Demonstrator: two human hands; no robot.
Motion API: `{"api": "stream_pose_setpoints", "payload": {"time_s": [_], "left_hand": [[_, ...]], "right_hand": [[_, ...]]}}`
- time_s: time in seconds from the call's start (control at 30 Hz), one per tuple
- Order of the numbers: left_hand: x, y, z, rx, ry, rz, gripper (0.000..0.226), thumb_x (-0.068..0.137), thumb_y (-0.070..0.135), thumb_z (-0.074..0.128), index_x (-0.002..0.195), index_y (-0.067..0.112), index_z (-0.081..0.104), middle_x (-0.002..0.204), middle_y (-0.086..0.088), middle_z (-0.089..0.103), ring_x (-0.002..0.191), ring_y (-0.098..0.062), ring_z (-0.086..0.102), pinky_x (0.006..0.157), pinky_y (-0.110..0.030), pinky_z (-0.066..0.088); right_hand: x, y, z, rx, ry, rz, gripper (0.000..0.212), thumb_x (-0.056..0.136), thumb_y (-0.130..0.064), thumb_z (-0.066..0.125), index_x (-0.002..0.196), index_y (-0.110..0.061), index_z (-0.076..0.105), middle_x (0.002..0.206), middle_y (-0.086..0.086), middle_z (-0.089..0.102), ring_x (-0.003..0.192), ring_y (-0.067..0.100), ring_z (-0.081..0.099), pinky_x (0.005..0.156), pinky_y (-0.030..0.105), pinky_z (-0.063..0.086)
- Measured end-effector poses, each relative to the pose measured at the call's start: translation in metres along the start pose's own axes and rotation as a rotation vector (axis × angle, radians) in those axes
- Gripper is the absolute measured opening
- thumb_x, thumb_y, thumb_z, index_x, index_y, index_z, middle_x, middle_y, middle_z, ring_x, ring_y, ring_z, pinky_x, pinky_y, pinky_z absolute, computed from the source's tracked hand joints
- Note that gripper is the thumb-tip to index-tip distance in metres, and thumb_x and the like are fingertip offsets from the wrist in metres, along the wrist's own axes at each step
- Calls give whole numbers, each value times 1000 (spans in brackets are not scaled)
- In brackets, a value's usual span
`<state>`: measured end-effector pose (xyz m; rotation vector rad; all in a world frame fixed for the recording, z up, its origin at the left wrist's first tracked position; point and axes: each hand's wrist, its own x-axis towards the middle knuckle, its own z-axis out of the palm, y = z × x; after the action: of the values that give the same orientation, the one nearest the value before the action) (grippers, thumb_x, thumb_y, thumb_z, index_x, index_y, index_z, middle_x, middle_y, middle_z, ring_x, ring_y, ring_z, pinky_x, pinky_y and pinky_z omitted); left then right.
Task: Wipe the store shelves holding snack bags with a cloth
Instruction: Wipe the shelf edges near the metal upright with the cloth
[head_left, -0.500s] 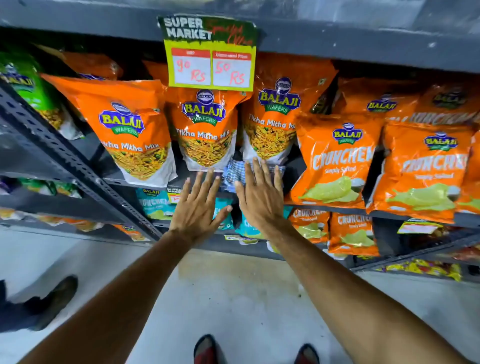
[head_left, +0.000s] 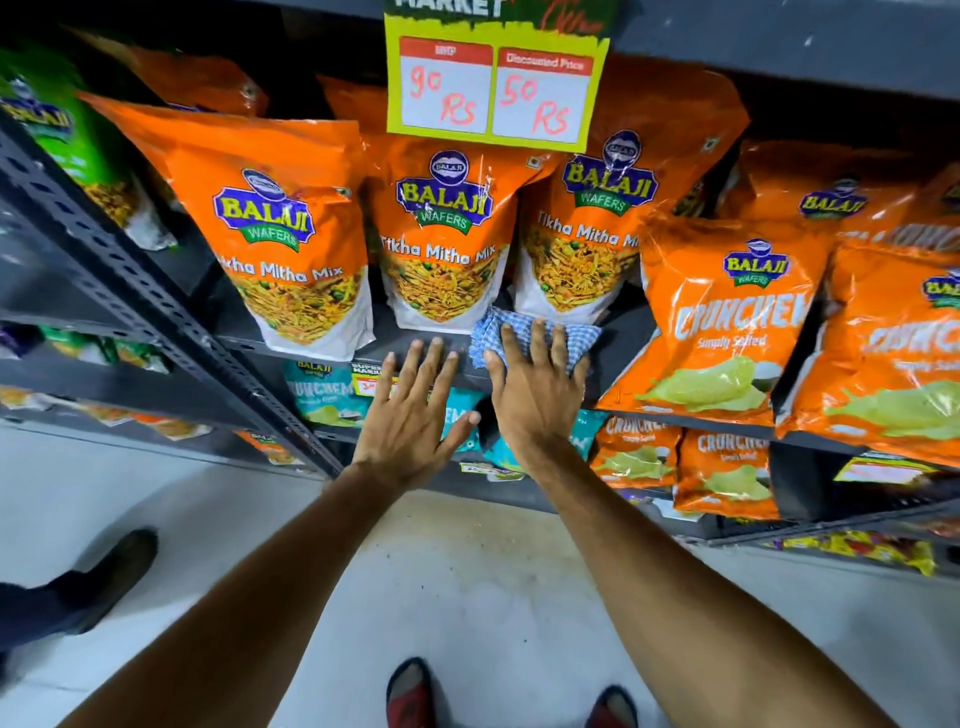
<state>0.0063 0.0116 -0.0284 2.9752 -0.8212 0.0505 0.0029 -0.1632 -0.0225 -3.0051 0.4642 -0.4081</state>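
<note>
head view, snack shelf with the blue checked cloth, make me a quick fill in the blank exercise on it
1. The right hand presses flat on the blue-and-white checked ____ on the dark metal shelf.
2. The left hand is spread open and holds ____.
3. The yellow price sign shows a discounted price of ____ Rs.
4. The cloth lies just below the orange bags labelled Tikha Mitha ____.

Missing words: cloth; nothing; 50; Mix

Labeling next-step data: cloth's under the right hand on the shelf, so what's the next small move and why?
Probably slide the right hand, flat on the checked cloth, leftward along the shelf edge: bare strip lies before the Tikha Mitha Mix bags, left hand empty.
</note>
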Motion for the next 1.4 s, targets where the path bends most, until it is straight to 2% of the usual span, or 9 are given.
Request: {"api": "stream_pose_setpoints", "payload": {"time_s": [0.13,0.4,0.67,0.93,1.03,1.13,1.17,1.27,1.4], "left_hand": [[1,1,-3,-23,-15,-7,81,101,67,15,163,14,14,172,-11,10,159,-29,5,128,-55,9],[-17,0,-41,-31,9,-6,83,101,67,12,163,12,9,172,-12,6,159,-30,3,128,-54,8],[-54,-15,-141,9,175,-29,81,103,64,19,163,11,5,172,-11,-2,160,-27,-3,128,-54,8],[-88,-73,-273,114,394,-111,78,103,59,27,162,8,15,171,-15,6,159,-31,2,127,-56,14],[-94,-104,-318,138,496,-128,78,103,59,28,161,8,18,171,-14,9,160,-30,3,127,-55,13],[-96,-134,-352,139,592,-154,77,104,59,22,162,8,17,172,-13,8,160,-30,3,128,-54,11],[-96,-145,-363,130,627,-167,76,105,58,21,162,8,15,172,-12,6,160,-29,1,129,-53,9],[-88,-175,-393,114,724,-192,74,106,55,24,163,9,11,172,-11,2,160,-26,-4,129,-52,8],[-66,-204,-427,85,791,-221,75,106,56,22,163,10,6,173,-10,-3,159,-24,-9,129,-52,7]], "right_hand": [[2,4,6,-23,91,-51,45,102,-49,44,130,-21,64,136,9,63,134,32,51,103,57,43],[3,14,-17,87,-4,-103,45,101,-44,49,132,-15,63,138,10,61,135,25,52,106,50,45],[-34,-11,-120,277,82,-200,57,99,-48,32,129,-13,66,132,10,66,128,27,59,96,47,54],[-38,-96,-223,432,216,-379,51,99,-45,38,128,-14,67,135,8,64,129,23,58,98,44,53],[-33,-135,-238,474,200,-422,49,98,-46,42,129,-17,66,135,6,65,132,22,56,104,44,49],[-28,-168,-250,564,-19,-344,47,95,-59,50,119,-23,70,113,-1,73,125,26,61,93,38,55],[-25,-182,-264,571,16,-375,43,98,-53,52,120,-20,69,115,2,73,125,27,60,93,37,54],[-9,-222,-321,551,403,-499,44,102,-46,44,131,-19,64,137,2,63,133,18,53,106,36,48],[19,-254,-362,517,450,-496,50,102,-50,38,134,-21,63,141,0,60,136,16,50,110,38,43]]}}
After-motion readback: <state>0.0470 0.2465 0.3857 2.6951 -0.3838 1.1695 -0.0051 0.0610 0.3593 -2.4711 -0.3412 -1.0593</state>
